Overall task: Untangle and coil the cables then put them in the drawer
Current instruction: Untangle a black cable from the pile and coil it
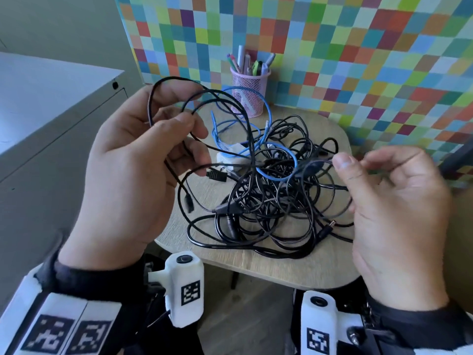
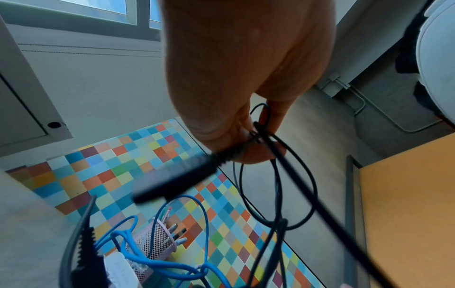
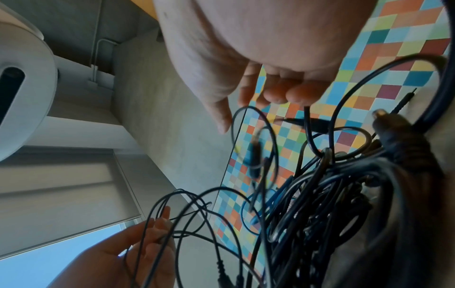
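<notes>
left hand (image 1: 133, 160) fingers pinching black cable (image 1: 163, 83) loops | right hand (image 1: 394, 213) fingers loosely curled, grip unclear | tangle (image 1: 276, 201) ends hidden

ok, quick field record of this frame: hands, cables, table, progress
left hand: raised, grips loops of a thin black cable
right hand: fingers loosely curled over the pile; grip on a strand unclear
cable pile: black cables tangled on the table, not yet coiled
blue cable: woven into the pile's far side
pen cup: pink mesh, upright behind the pile
drawer: not identifiable
</notes>
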`<state>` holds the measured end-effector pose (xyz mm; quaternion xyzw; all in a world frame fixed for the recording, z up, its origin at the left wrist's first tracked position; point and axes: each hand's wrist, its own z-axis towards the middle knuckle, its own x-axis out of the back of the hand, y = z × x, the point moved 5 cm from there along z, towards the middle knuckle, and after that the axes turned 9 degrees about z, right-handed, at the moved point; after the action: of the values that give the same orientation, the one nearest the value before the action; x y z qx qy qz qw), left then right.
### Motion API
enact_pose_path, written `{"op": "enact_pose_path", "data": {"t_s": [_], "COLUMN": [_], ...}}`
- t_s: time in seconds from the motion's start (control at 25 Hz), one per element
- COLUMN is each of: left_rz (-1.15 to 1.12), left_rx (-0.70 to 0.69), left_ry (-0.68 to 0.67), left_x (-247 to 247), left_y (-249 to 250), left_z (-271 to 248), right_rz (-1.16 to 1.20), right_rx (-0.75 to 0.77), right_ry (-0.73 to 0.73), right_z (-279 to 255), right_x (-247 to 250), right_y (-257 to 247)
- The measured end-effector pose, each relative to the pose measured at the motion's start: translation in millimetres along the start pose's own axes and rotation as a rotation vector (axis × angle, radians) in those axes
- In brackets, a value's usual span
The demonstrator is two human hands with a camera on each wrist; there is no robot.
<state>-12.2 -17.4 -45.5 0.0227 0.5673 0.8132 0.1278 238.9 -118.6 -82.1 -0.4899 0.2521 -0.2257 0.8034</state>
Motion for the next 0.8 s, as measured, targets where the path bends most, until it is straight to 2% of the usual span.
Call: {"op": "enact_pose_path", "data": {"t_s": [0.12, 0.28, 0.48, 0.68, 0.8], "left_rz": [-0.009, -0.026, -0.047, -0.078, -0.142], "left_rx": [0.006, 0.037, 0.044, 0.084, 0.097], "left_ry": [-0.032, -0.054, -0.14, -0.228, -0.26], "left_x": [-7, -14, -25, -33, -39], "left_y": [1, -1, 3, 3, 5], "left_z": [-3, -6, -13, -19, -23], "right_rz": [0.015, 0.1, -0.023, -0.14, -0.144], "right_rx": [0.058, 0.019, -0.015, -0.04, -0.053], "right_ry": [-0.001, -0.216, -0.514, -0.6, -0.601], "right_z": [-1, -14, -35, -44, -49], "right_x": [-3, -28, -54, -62, -66], "right_y": [-8, -13, -16, -12, -8]}}
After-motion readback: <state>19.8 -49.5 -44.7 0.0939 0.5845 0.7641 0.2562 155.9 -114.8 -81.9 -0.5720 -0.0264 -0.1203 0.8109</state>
